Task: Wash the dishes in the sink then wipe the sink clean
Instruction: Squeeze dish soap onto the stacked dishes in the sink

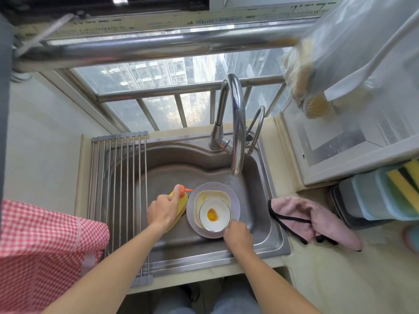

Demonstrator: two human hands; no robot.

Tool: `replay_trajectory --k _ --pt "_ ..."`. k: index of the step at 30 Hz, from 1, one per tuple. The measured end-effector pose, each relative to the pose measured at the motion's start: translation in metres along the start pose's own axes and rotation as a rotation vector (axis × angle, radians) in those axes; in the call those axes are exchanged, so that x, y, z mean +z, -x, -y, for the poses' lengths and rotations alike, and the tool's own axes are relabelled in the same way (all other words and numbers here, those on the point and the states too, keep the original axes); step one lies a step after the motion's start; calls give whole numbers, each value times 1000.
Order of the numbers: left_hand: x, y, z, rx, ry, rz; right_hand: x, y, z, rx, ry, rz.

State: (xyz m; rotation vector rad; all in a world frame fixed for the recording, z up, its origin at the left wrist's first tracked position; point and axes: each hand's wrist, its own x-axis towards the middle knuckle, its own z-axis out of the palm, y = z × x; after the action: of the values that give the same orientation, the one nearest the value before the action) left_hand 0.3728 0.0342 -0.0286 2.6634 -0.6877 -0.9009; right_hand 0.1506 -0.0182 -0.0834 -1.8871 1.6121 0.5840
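Observation:
In the steel sink [258, 200] lies a stack of dishes: a grey plate [191, 214] at the bottom, a cream square dish [209, 196] on it, and a white bowl [215, 215] on top with an orange-yellow stain inside. My left hand [162, 211] grips a yellow dish-soap bottle [182, 200] with an orange pump, just left of the stack. My right hand [238, 234] holds the near right rim of the white bowl. The tall faucet [237, 123] arches over the sink; no water runs from it.
A roll-up drying rack [118, 200] covers the sink's left part. A pink cloth [310, 220] lies on the counter at the right rim. Sponges in a holder [385, 200] stand further right. A red checked cloth [40, 252] hangs at the left.

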Motion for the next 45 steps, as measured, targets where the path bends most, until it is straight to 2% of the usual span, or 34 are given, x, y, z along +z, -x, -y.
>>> replay_trajectory --k 8,13,20,23,26,31,34,38,45 --pt "-32 22 -36 12 191 -8 -33 9 4 34 -9 29" --pt "-64 40 -65 98 340 -50 -67 13 8 13 -16 4" --pt "-120 38 -66 232 335 -246 -99 10 14 -57 45 -37" --pt "-152 32 -60 226 335 -420 -105 6 22 -89 66 -40" --pt "-179 19 -46 206 247 -545 -107 3 28 -111 74 -53" --pt "-198 -5 -22 247 -77 -727 -101 1 30 -121 71 -70" --pt "-195 -13 -12 184 -73 -783 -96 1 30 -116 76 -59" --pt "-198 -18 -3 95 55 -827 -92 3 32 -106 73 -54" --pt "-204 -31 8 138 189 -828 -88 6 46 -128 55 -44"
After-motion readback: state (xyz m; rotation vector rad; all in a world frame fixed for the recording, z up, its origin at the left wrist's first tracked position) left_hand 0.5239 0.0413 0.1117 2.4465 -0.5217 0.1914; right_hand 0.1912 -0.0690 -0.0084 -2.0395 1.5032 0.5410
